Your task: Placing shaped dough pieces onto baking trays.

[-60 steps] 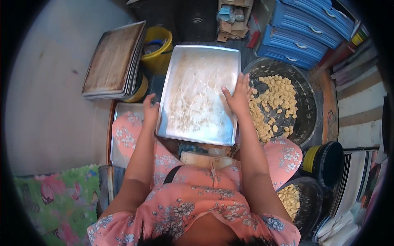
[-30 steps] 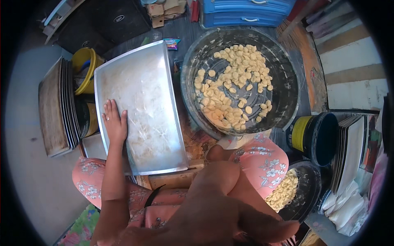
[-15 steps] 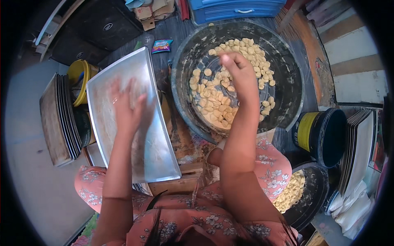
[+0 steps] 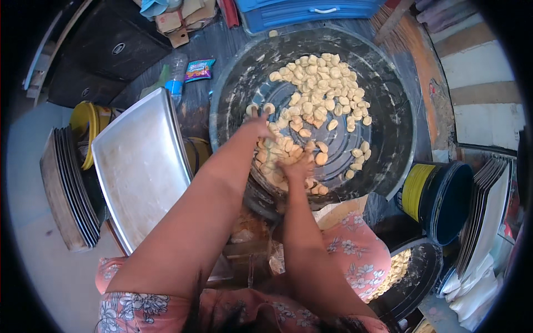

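Observation:
A wide black basin (image 4: 388, 105) holds many small, round, flattened dough pieces (image 4: 327, 83), pale and floury, with a few browner ones. My left hand (image 4: 257, 127) reaches into its left side, fingers apart over the pieces along the wall. Lower down, my right hand (image 4: 298, 167) rests among the pieces near the basin's near edge, its thumb and fingers spread and partly hidden by dough. Neither hand visibly lifts anything. To the left, a bare metal baking tray (image 4: 141, 161) leans at a slant, with my left forearm crossing its near right corner.
Stacked trays (image 4: 66, 188) and a yellow bucket (image 4: 89, 125) stand at left. A dark bucket (image 4: 444, 200), more trays (image 4: 486, 205) and a second basin (image 4: 425, 272) of dough pieces are at right. Beyond are a plastic bottle (image 4: 176, 77), a snack packet (image 4: 200, 70) and blue drawers (image 4: 311, 16).
My left hand has moved right, from above the tray into the basin. My right hand has come down and nearer, onto the dough pieces. The view has shifted slightly.

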The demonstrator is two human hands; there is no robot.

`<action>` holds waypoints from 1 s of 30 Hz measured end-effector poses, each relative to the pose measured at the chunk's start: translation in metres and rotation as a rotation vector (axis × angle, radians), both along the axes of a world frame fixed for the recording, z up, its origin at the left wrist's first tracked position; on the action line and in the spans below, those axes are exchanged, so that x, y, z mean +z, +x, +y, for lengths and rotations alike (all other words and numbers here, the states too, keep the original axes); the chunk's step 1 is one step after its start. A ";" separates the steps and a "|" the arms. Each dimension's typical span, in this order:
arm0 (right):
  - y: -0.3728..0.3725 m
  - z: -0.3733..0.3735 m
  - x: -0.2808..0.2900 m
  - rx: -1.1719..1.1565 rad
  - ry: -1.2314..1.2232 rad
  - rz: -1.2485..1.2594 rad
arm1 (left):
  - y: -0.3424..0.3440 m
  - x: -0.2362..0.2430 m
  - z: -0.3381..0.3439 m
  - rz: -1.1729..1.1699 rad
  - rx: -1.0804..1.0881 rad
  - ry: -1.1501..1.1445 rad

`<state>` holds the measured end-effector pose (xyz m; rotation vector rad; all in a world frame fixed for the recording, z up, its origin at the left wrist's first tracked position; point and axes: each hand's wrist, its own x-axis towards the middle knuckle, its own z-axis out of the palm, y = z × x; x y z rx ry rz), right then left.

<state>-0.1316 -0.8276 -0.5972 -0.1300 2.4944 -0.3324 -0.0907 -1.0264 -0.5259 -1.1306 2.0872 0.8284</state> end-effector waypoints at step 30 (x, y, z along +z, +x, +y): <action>0.100 -0.085 0.360 0.618 -1.258 0.186 | 0.199 0.311 0.040 0.993 0.234 -0.716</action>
